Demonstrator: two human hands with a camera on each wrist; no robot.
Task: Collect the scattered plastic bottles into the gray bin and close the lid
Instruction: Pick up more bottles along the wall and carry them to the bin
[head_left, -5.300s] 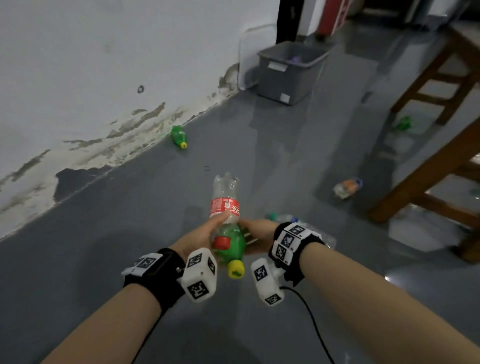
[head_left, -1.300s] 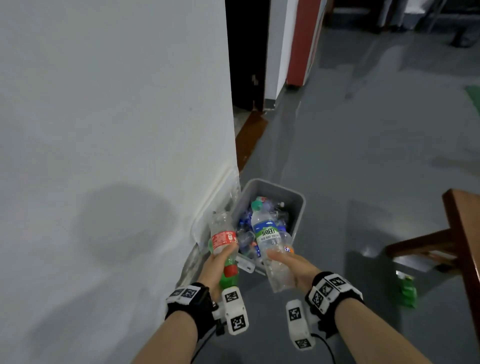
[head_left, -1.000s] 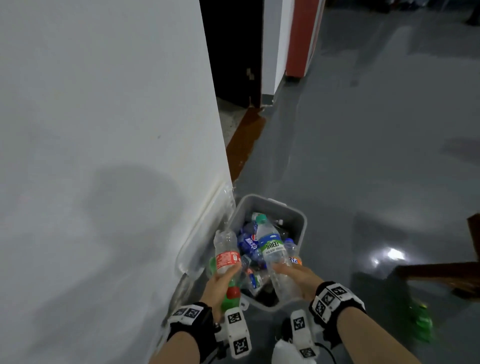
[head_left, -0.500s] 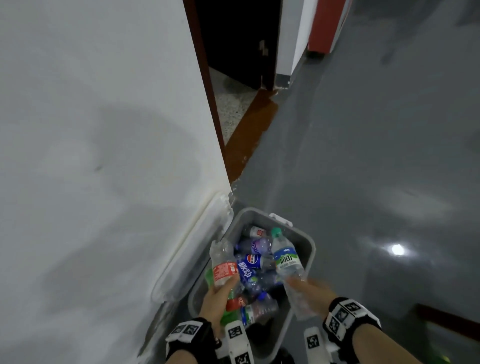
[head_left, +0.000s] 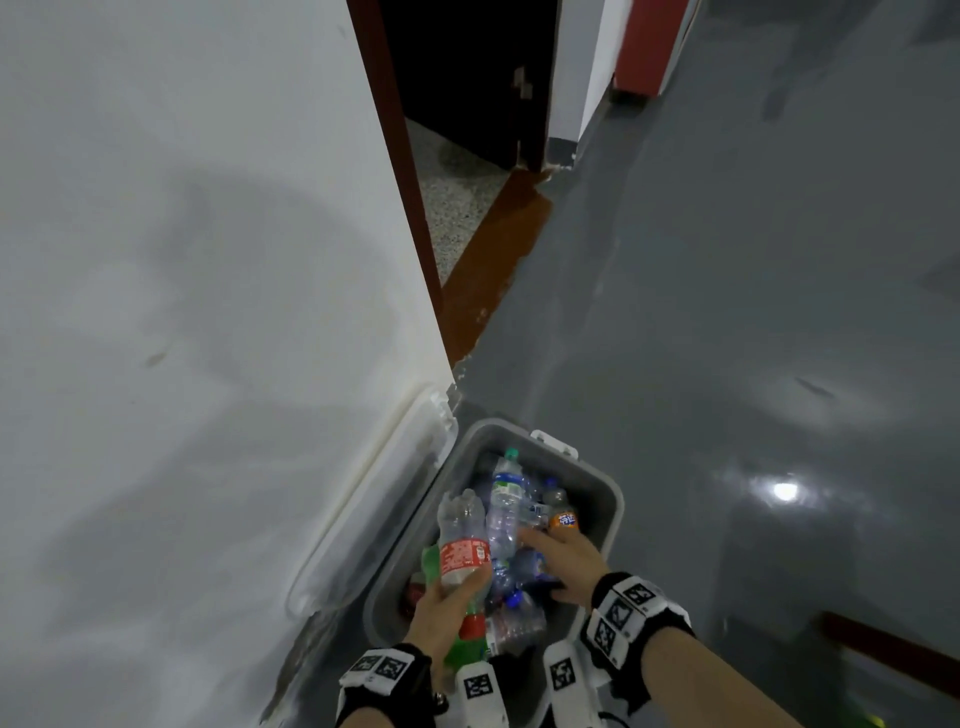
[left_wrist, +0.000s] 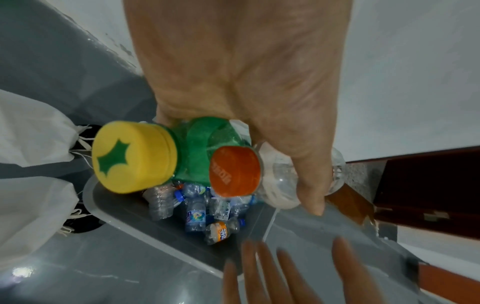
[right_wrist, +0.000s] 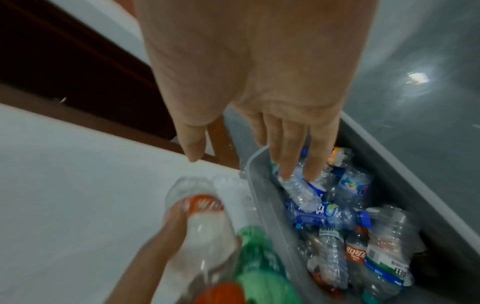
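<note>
Item: gray bin (head_left: 613, 499), lower centre of the head view, set on the gray floor (head_left: 727, 312) hard against the white wall (head_left: 182, 312); already heaped with crushed plastic bottles. Lid (head_left: 374, 499): translucent white, swung open and leaning on the wall at the bin's left edge, so the mouth is free for loading; not yet closed. Left hand (head_left: 441, 608): wrapped round two bottles at once, a clear red-labelled bottle (head_left: 464, 540) and a green bottle (left_wrist: 207, 148) with a yellow cap, necks toward the wrist and bases pointing up the frame; held over the bin's near-left part, apparently so both can be dropped together. Right hand (head_left: 563, 564): fingers spread and straight, holding nothing, poised low over the heap; the right wrist view shows fingertips (right_wrist: 288, 170) at a clear water bottle (right_wrist: 298, 189) lying on top, though whether they touch it cannot be told. An orange-labelled bottle (head_left: 563, 519) lies just beyond that hand. Judgement: deposit step in hand; the two held bottles remain to go in, then the lid. Other scattered bottles are not in view.
</note>
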